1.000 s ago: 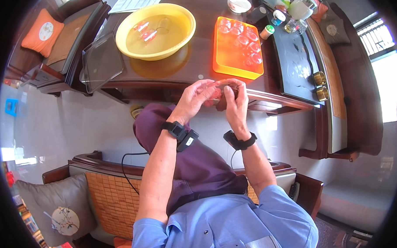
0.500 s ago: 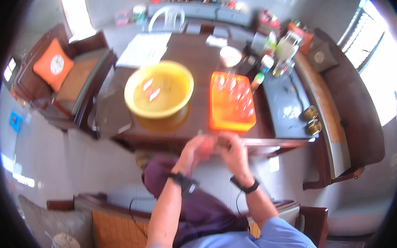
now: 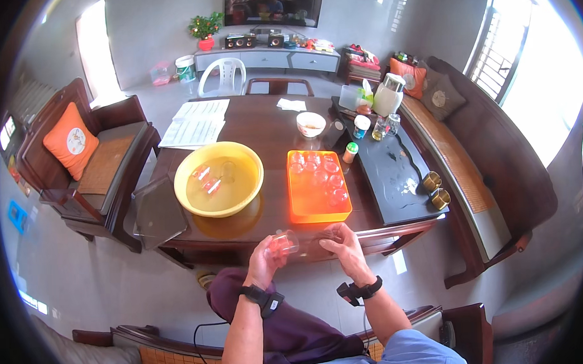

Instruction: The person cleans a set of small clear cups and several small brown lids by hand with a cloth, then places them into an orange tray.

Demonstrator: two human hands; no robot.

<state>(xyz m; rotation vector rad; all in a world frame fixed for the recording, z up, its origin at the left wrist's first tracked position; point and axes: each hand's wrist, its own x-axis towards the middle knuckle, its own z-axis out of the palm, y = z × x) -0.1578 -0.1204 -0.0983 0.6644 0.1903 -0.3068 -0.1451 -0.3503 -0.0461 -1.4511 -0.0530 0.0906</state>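
The left hand (image 3: 261,261) is gripping a clear cup (image 3: 286,242), curled around it, just nearside-left of the orange tray (image 3: 315,205). The right hand (image 3: 345,249) is hovering nearside of the tray, half curled; whether it is holding anything cannot be told.

The left hand (image 3: 262,262) grips a clear cup (image 3: 284,243) with red on it at the near edge of a dark wooden table (image 3: 264,122); the right hand (image 3: 349,250) is just to its right, fingers curled, and whether they hold anything is hard to tell. On the table, a yellow basin (image 3: 184,200) of water stands left, an orange tray (image 3: 305,206) bearing clear glasses (image 3: 335,182) right of it. Farther right lies a black board (image 3: 394,175) with two gold-coloured cups (image 3: 440,198) at its right edge. Open papers (image 3: 195,123) lie far left, a white bowl (image 3: 310,123) beyond the tray.
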